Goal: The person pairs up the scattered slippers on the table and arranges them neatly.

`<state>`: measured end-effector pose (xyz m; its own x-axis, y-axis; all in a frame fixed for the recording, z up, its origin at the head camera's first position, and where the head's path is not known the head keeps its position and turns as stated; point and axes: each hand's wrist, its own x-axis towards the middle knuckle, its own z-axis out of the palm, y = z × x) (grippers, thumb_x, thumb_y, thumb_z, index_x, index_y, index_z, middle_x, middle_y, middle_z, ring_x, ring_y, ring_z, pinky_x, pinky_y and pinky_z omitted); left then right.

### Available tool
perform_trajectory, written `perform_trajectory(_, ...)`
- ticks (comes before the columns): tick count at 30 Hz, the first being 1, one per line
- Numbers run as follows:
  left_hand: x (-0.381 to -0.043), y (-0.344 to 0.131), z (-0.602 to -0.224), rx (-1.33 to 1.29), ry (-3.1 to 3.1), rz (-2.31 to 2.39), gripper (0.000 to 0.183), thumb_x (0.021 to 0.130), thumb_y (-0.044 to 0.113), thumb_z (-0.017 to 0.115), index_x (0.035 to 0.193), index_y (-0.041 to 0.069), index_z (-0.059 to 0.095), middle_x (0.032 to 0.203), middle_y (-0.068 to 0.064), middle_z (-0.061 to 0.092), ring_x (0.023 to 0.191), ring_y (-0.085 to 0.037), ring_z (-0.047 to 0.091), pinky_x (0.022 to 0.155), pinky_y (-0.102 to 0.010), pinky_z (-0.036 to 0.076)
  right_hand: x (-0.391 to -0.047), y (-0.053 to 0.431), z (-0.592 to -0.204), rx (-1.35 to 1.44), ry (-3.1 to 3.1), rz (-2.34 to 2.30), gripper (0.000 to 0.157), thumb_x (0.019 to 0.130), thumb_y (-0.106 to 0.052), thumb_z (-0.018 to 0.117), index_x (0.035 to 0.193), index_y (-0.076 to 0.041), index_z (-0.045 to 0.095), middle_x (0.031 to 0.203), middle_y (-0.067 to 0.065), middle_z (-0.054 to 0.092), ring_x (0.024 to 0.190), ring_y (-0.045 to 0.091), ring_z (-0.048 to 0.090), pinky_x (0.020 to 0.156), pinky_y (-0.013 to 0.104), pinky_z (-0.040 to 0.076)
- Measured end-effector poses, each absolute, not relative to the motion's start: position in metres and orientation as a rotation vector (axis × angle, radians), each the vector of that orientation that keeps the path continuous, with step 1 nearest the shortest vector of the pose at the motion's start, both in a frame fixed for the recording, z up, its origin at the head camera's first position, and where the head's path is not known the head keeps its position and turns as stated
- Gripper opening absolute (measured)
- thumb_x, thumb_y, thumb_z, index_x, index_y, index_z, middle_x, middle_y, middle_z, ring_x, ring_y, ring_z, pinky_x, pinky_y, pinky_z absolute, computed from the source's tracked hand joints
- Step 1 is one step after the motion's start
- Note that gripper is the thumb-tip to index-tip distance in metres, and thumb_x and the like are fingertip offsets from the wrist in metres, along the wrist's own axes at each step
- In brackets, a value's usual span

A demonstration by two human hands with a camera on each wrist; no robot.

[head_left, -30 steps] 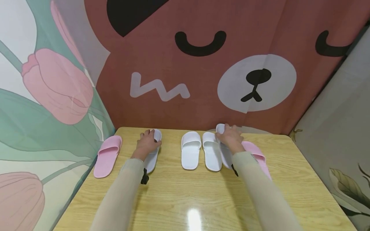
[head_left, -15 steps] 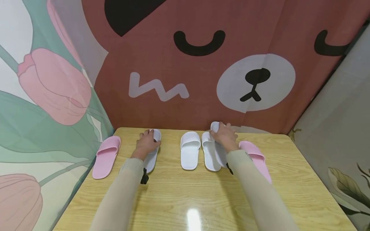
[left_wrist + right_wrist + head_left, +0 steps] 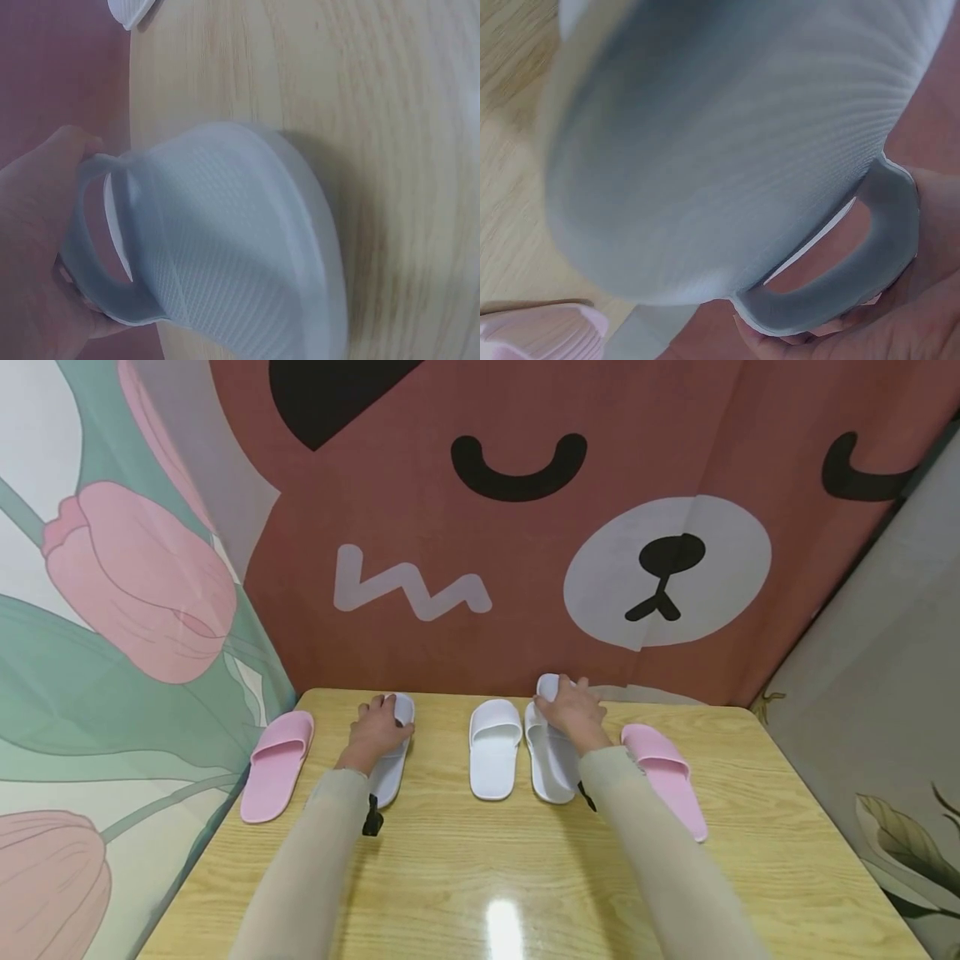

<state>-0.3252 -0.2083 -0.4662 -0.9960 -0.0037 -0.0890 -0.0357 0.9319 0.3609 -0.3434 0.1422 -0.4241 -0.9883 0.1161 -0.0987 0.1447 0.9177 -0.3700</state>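
In the head view my left hand (image 3: pixel 375 727) grips a pale grey-white slipper (image 3: pixel 387 777) across its strap, left of centre. The left wrist view shows this slipper (image 3: pixel 232 225) tilted close over the wood, fingers curled around the strap. Farther right, my right hand (image 3: pixel 573 710) holds a similar slipper (image 3: pixel 549 684) by its strap. Its footbed (image 3: pixel 727 187) fills most of the right wrist view. The held one overlaps a white slipper (image 3: pixel 542 789) beneath it in the head view. Another white slipper (image 3: pixel 492 770) lies just left of that one, toe towards the back.
A pink slipper (image 3: pixel 272 785) lies at the left end of the wooden table (image 3: pixel 450 877), and a second pink slipper (image 3: pixel 675 785) at the right. Behind stands a backdrop with a brown bear (image 3: pixel 420 660); patterned cloth (image 3: pixel 172 727) closes the left side.
My right hand has moved left with its slipper, away from the right pink slipper and over the right white one. My left hand has barely moved.
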Motion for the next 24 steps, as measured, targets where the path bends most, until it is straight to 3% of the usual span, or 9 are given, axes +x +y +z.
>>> perform_trajectory(24, -0.330, -0.210, -0.469, -0.002, 3.013, 0.551, 0.082, 0.098, 0.044, 0.058, 0.160, 0.004, 0.022, 0.163, -0.025, 0.020, 0.146, -0.049, 0.020, 0.108, -0.069, 0.032, -0.341, 0.094, -0.413, 0.189, 3.025, -0.526, 0.077, 0.093, -0.053, 0.057, 0.155, -0.011, 0.035, 0.148, 0.022, 0.036, 0.135, 0.052, 0.033, 0.104, 0.067, 0.035)
